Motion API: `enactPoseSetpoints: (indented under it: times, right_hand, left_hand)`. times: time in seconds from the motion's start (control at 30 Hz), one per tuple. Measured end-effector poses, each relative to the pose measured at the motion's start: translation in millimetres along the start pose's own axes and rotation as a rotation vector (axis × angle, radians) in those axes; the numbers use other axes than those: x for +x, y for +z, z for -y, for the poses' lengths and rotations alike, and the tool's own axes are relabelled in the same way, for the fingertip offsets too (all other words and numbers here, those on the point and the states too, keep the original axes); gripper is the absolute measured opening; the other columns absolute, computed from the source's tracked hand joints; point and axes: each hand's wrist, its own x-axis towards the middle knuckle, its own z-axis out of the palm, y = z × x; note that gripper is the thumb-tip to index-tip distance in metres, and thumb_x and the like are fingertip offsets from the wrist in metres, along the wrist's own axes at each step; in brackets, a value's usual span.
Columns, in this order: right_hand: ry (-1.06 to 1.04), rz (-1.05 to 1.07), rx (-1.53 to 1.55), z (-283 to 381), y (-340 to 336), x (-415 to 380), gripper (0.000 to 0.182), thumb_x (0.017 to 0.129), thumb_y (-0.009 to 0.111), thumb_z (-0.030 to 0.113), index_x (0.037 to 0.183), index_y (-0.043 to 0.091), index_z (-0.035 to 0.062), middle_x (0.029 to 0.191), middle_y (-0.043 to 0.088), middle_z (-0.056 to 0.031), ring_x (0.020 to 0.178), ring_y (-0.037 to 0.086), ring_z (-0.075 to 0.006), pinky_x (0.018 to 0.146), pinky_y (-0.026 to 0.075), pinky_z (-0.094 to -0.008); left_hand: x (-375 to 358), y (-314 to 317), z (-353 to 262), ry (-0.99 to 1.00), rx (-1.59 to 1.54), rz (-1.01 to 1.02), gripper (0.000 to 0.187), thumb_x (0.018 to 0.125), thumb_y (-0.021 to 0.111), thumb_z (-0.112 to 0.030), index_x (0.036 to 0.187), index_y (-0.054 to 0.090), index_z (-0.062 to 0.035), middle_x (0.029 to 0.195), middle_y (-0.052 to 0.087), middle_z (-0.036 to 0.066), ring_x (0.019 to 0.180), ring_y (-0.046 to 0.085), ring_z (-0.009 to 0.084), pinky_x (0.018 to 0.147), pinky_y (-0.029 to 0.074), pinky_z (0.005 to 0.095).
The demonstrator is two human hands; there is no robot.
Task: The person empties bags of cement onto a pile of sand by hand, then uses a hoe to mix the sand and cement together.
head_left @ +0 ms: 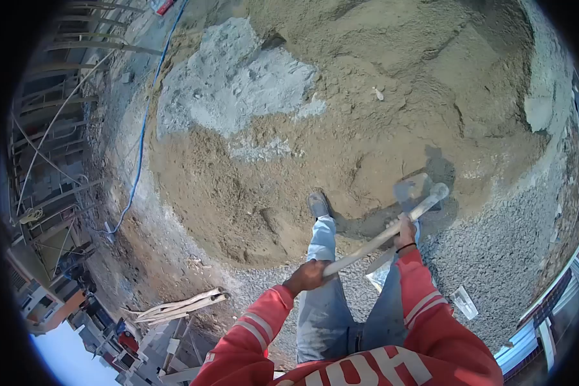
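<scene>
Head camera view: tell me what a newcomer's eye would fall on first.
Probably the long pale handle, slanting across the lower middle in the grip of the left hand and right hand. The bright red top at the bottom edge would likely come next, then the light grey patch on the brown sand, at upper left.

Sweatshirt lettering (pixel 367 372) cut by bottom edge, tool head (pixel 418 189) blurred
</scene>
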Motion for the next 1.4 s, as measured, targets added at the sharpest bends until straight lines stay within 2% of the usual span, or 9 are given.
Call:
enactPoseSetpoints:
  times: [0.23, 0.43, 0.5, 0.53, 0.7, 1.0, 1.07, 1.17, 1.4]
  right_hand:
    - [-1.0, -0.223, 0.099, 397.2, -166.7, -56.1, 0.01, 0.085, 0.055, 0.004, 0.089, 0.047, -0.0005, 0.07, 0.053, -0.0069, 0.054, 0.052, -0.0133, 0.044, 0.045, -0.0262]
    - [-1.217, -0.61, -0.208, 515.2, -204.8, 4.1, 0.026, 0.084, 0.06, 0.01, 0.097, 0.043, -0.0048, 0.076, 0.061, -0.0156, 0.071, 0.066, -0.025, 0.054, 0.053, -0.038]
    - [-1.166, -1.003, -0.537, 512.2, -201.2, 85.3, 0.032, 0.08, 0.064, 0.014, 0.097, 0.044, -0.0049, 0.084, 0.064, -0.025, 0.08, 0.067, -0.0375, 0.069, 0.054, -0.0444]
    - [-1.09, -0.789, -0.483, 494.5, -206.0, 119.5, 0.037, 0.076, 0.068, 0.016, 0.098, 0.045, -0.0043, 0.093, 0.063, -0.0313, 0.09, 0.064, -0.0451, 0.081, 0.052, -0.0455]
    - [-0.793, -0.598, -0.734, 398.7, -213.1, 258.0, 0.05, 0.074, 0.069, 0.019, 0.109, 0.047, -0.0092, 0.096, 0.063, -0.0306, 0.09, 0.064, -0.0443, 0.08, 0.052, -0.0442]
    - [-0.633, -0.289, -0.386, 314.9, -173.4, 230.0, 0.031, 0.077, 0.067, 0.023, 0.076, 0.06, -0.0064, 0.07, 0.063, -0.0183, 0.064, 0.065, -0.0336, 0.061, 0.052, -0.0419]
    - [-0.555, -0.106, -0.285, 297.6, -147.6, 183.7, 0.028, 0.083, 0.065, 0.024, 0.079, 0.059, -0.0039, 0.067, 0.058, -0.0075, 0.055, 0.059, -0.022, 0.051, 0.049, -0.0372]
    - [-0.285, 0.247, 0.115, 262.1, -109.3, 200.8, 0.025, 0.087, 0.065, 0.022, 0.099, 0.055, 0.0037, 0.083, 0.058, -0.0089, 0.078, 0.061, -0.0221, 0.071, 0.054, -0.0362]
    - [0.252, 0.089, 0.165, 122.8, 52.0, 186.9, 0.034, 0.087, 0.062, 0.036, 0.107, 0.054, 0.0089, 0.097, 0.062, -0.0102, 0.089, 0.061, -0.0258, 0.085, 0.052, -0.0479]
  left_hand:
    - [271.3, 139.7, -313.9, 0.459, -0.274, 0.06, 0.039, 0.084, 0.066, -0.037, 0.103, 0.064, -0.0021, 0.085, 0.066, 0.02, 0.079, 0.061, 0.0419, 0.074, 0.047, 0.047]
    - [469.1, 177.1, -498.1, 0.581, -0.083, -0.005, 0.043, 0.081, 0.068, -0.037, 0.1, 0.064, 0.0015, 0.086, 0.065, 0.023, 0.082, 0.062, 0.0426, 0.072, 0.049, 0.0484]
    - [513.6, 207.5, -481.4, 0.466, -0.015, -0.084, 0.043, 0.08, 0.069, -0.037, 0.097, 0.065, 0.0014, 0.088, 0.066, 0.024, 0.083, 0.064, 0.0418, 0.073, 0.05, 0.0484]
    - [520.4, 214.2, -462.0, 0.385, 0.011, -0.138, 0.043, 0.078, 0.069, -0.038, 0.095, 0.066, 0.0009, 0.089, 0.066, 0.025, 0.084, 0.065, 0.0409, 0.075, 0.05, 0.0481]
    - [512.9, 243.0, -371.8, -0.002, 0.128, -0.002, 0.049, 0.077, 0.069, -0.038, 0.1, 0.064, 0.0041, 0.096, 0.066, 0.028, 0.092, 0.064, 0.0411, 0.081, 0.052, 0.0462]
    - [450.7, 184.3, -326.5, -0.069, 0.191, -0.015, 0.048, 0.076, 0.069, -0.035, 0.1, 0.062, 0.0049, 0.096, 0.066, 0.025, 0.091, 0.065, 0.0405, 0.082, 0.052, 0.0457]
    - [427.3, 147.0, -312.1, -0.106, 0.148, -0.011, 0.048, 0.074, 0.07, -0.034, 0.101, 0.061, 0.0045, 0.096, 0.067, 0.024, 0.092, 0.065, 0.0386, 0.082, 0.053, 0.0452]
    - [404.1, 57.0, -281.2, -0.112, 0.2, 0.09, 0.044, 0.072, 0.073, -0.032, 0.102, 0.066, -0.0011, 0.097, 0.068, 0.02, 0.095, 0.066, 0.0354, 0.081, 0.053, 0.0426]
    - [282.1, -135.9, -84.3, -0.072, 0.204, 0.172, 0.041, 0.068, 0.078, -0.028, 0.099, 0.07, -0.003, 0.091, 0.069, 0.017, 0.086, 0.068, 0.03, 0.074, 0.052, 0.0422]
